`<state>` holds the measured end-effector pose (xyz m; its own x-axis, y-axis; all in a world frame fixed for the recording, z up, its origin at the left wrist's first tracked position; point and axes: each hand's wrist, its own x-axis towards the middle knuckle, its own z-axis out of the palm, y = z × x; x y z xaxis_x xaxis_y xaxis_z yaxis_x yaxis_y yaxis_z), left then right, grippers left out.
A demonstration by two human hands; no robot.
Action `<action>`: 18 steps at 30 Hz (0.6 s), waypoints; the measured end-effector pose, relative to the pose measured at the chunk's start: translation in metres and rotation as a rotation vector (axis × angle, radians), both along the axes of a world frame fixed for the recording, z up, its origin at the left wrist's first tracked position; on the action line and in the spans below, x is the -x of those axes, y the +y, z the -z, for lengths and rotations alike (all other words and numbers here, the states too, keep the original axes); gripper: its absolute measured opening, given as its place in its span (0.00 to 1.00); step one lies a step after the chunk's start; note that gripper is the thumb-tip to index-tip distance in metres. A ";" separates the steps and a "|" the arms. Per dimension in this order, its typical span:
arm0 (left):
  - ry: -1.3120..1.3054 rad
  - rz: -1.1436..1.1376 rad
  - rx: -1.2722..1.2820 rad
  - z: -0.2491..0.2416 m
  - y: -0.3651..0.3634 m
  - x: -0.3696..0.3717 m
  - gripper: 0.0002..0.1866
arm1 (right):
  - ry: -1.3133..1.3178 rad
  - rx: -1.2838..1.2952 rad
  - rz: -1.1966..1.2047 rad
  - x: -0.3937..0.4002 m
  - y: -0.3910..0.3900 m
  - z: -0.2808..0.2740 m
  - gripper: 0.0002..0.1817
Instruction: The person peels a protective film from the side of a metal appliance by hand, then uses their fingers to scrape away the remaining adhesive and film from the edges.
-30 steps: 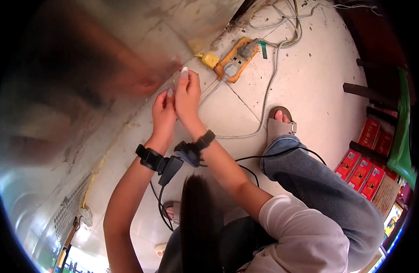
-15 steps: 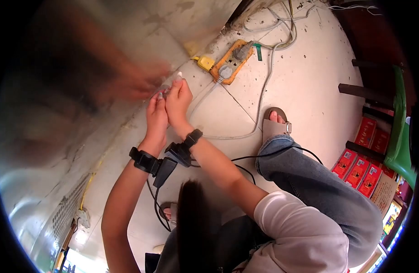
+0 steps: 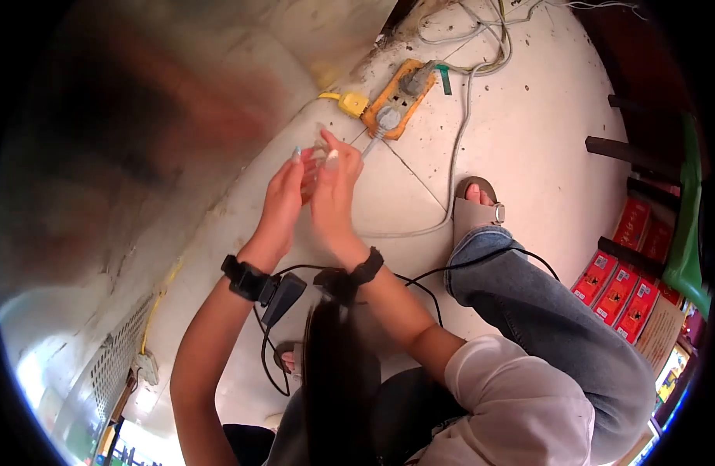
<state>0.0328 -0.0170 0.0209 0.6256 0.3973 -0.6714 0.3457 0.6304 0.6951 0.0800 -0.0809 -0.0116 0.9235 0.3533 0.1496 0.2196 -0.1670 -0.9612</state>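
Since the earlier frames both hands have drawn a little away from the shiny metal panel (image 3: 140,155) and now sit lower and further right over the pale floor, with the fingers spread wider than before. The left hand (image 3: 283,198) and the right hand (image 3: 334,194) are raised side by side, nearly touching, and between their fingertips is a small clear object (image 3: 320,147), too blurred and see-through to name; it lies at the tips of the thumbs and forefingers, pinched lightly from both sides while the other fingers fan outward. Whether each hand truly grips it or only touches it I cannot tell for certain. Just beyond the fingertips lies an orange power strip (image 3: 396,97) with grey plugs in it, a yellow plug (image 3: 353,102) just beside its near end, and a grey cable (image 3: 450,179) looping from it across the tiled floor (image 3: 528,140) past the person's sandalled foot (image 3: 475,206). To the left the metal panel closes in close to the left hand; to the right the floor is open as far as the foot. Far right, red boxes (image 3: 617,291) line the edge, well apart from the hands. Black wrist straps (image 3: 245,276) with trailing cords hang below both wrists.
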 end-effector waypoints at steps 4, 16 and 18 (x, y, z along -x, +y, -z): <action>-0.047 0.006 0.042 -0.015 -0.003 0.010 0.20 | -0.082 0.195 -0.144 -0.006 -0.012 -0.009 0.10; 0.088 0.002 -0.133 -0.035 -0.012 0.072 0.13 | 0.795 -0.319 -0.536 0.041 -0.023 -0.023 0.08; 0.105 -0.072 -0.167 -0.027 -0.015 0.090 0.14 | 0.708 -0.294 -0.643 0.044 -0.026 -0.023 0.09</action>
<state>-0.0571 -0.0318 0.0476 0.5215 0.5500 -0.6524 0.3796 0.5352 0.7546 0.0360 -0.1070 0.0117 0.4798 0.8544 -0.1993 -0.4547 0.0479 -0.8894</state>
